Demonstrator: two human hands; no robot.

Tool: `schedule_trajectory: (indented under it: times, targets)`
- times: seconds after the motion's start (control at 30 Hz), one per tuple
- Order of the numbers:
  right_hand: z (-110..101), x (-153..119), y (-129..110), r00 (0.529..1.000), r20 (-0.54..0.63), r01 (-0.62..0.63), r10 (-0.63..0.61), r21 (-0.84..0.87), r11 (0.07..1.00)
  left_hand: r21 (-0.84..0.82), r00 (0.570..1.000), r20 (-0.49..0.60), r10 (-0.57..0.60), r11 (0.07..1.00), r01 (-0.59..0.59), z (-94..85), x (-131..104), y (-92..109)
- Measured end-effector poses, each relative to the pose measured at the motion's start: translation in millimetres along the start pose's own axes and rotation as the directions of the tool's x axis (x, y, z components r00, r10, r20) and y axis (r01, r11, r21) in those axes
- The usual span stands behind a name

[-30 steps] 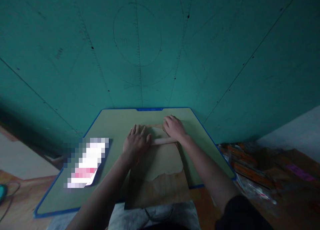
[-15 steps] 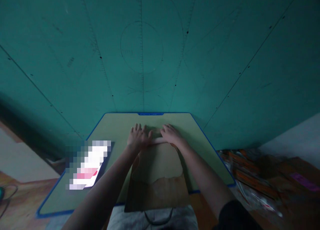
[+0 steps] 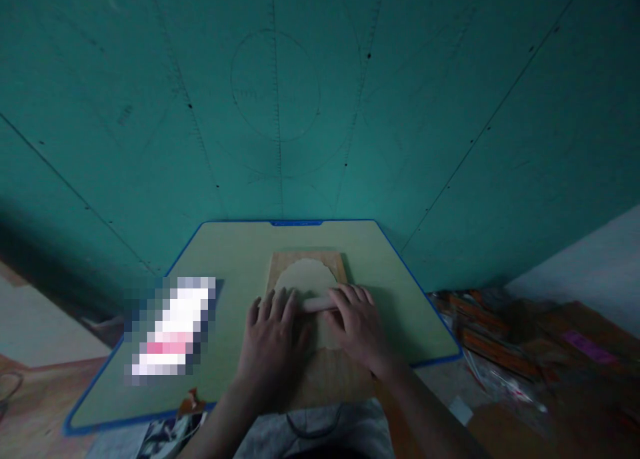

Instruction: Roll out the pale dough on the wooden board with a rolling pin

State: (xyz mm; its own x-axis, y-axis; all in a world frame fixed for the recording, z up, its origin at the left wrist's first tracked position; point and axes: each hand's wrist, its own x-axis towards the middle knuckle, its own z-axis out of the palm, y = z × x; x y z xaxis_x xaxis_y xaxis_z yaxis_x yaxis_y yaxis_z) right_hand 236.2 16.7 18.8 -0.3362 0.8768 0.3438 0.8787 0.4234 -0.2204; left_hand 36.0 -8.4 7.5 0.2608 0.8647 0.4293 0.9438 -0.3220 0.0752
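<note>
A pale rolling pin (image 3: 316, 304) lies crosswise on a sheet of flattened dough (image 3: 306, 276), which is spread over a wooden board (image 3: 330, 382). My left hand (image 3: 270, 336) is on the pin's left end, with its fingers bent over it. At the other end, my right hand (image 3: 357, 322) curls its fingers over the pin. Only the middle of the pin shows between the hands. The dough has a rounded far edge and runs on beneath the pin toward me.
The board rests on a pale table (image 3: 230, 252) with a blue rim. A blurred-out bright phone or tablet (image 3: 175, 326) lies left of my hands. Beyond the table stands a green wall (image 3: 300, 112). Plastic-wrapped items and cardboard (image 3: 493, 346) are on the floor at right.
Both hands have drawn the rolling pin toward me, from the far end of the board to the middle of the dough. The dough's far part has come into sight.
</note>
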Motion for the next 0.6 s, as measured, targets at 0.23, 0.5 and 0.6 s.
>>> schedule_trajectory:
  times: [0.23, 0.5, 0.6]
  targets:
    - [5.5, -19.3, 14.9, 0.993, -0.115, 0.033, -0.019, 0.123, 0.992, -0.020, 0.998, -0.022, 0.066, 0.998, -0.066, -2.5, -9.8, -2.0]
    - [4.1, -68.1, 38.8, 0.930, -0.127, -0.256, 0.346, 0.451, 0.855, -0.011, 0.997, 0.010, 0.073, 0.997, -0.073, 3.6, 1.9, -14.9]
    - [5.5, -83.2, 23.2, 0.939, -0.028, -0.298, 0.342, 0.428, 0.853, -0.036, 0.998, 0.053, 0.033, 0.999, -0.031, 8.3, 10.8, -21.3]
